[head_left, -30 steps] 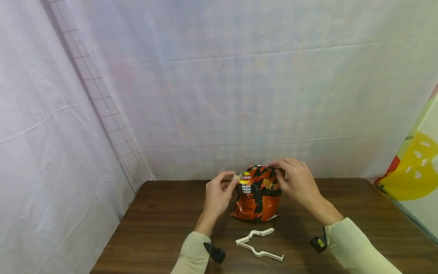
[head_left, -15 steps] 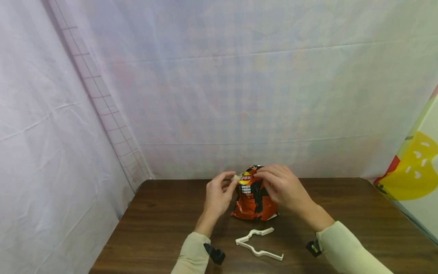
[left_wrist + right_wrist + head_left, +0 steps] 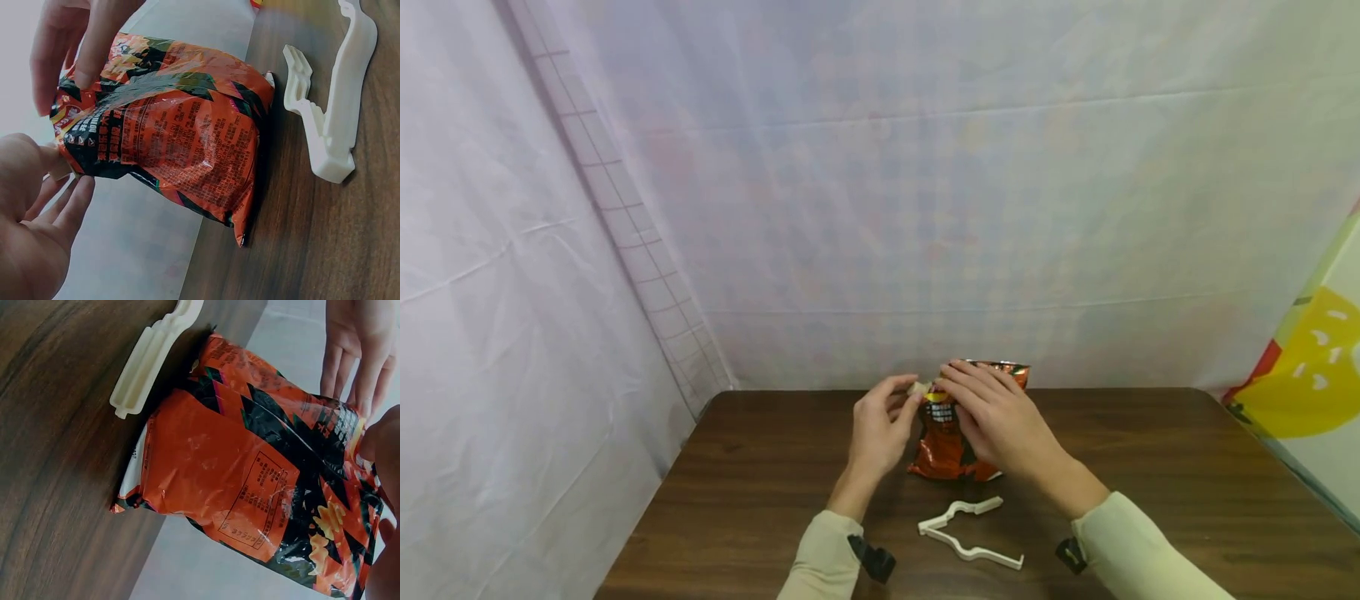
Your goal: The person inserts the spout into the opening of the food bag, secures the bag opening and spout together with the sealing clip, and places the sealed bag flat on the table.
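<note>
An orange and black chip bag [image 3: 942, 454] stands on the brown table. At its upper left corner my left hand [image 3: 880, 427] pinches a small cream-coloured piece [image 3: 917, 388] against the bag; its full shape is hidden. My right hand [image 3: 1003, 417] grips the upper part of the bag, the fingers lying across the front and covering much of the print. In the left wrist view, the right thumb presses the bag [image 3: 181, 137] near its top. A white plastic bag clip [image 3: 970, 552] lies spread in a V in front of the bag, touched by neither hand.
The table [image 3: 737, 500] ends at a back edge just behind the bag. A pale curtain [image 3: 865, 208] hangs beyond it, with another at the left. A yellow printed shape [image 3: 1315, 367] shows at the far right.
My right hand has moved leftward from the bag's upper right corner across its front. The bag's top right corner now shows beyond that hand. The left hand has stayed put.
</note>
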Demonstrator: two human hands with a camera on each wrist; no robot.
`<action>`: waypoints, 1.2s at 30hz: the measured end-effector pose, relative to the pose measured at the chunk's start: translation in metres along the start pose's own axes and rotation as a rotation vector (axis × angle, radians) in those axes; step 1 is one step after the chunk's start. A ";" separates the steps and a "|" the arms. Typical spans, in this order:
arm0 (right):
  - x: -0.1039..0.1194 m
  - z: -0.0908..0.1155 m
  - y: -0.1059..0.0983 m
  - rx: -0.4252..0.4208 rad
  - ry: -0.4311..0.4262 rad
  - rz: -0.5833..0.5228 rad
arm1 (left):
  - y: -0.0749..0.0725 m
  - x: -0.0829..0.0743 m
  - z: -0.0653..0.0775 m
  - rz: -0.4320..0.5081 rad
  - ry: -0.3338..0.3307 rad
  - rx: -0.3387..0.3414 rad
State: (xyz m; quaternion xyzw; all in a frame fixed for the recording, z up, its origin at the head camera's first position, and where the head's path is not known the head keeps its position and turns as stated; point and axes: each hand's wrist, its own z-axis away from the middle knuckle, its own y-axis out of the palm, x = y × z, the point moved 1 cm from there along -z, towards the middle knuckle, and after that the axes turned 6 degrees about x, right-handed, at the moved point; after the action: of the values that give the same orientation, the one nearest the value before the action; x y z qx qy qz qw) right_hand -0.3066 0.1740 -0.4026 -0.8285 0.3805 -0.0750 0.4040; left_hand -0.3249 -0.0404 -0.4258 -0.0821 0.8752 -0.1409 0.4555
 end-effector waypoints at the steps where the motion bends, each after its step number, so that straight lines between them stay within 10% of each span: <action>1: 0.000 0.000 0.000 -0.002 0.020 -0.004 | 0.000 0.000 0.000 0.003 0.007 0.000; 36: -0.009 -0.040 -0.013 0.303 0.259 -0.049 | 0.002 -0.002 0.004 0.019 0.020 0.011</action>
State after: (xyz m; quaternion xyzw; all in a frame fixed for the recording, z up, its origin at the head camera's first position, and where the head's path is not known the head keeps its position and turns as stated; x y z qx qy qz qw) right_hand -0.3229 0.1600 -0.3650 -0.7507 0.3934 -0.2472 0.4696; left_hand -0.3210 -0.0385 -0.4272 -0.0700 0.8797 -0.1420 0.4484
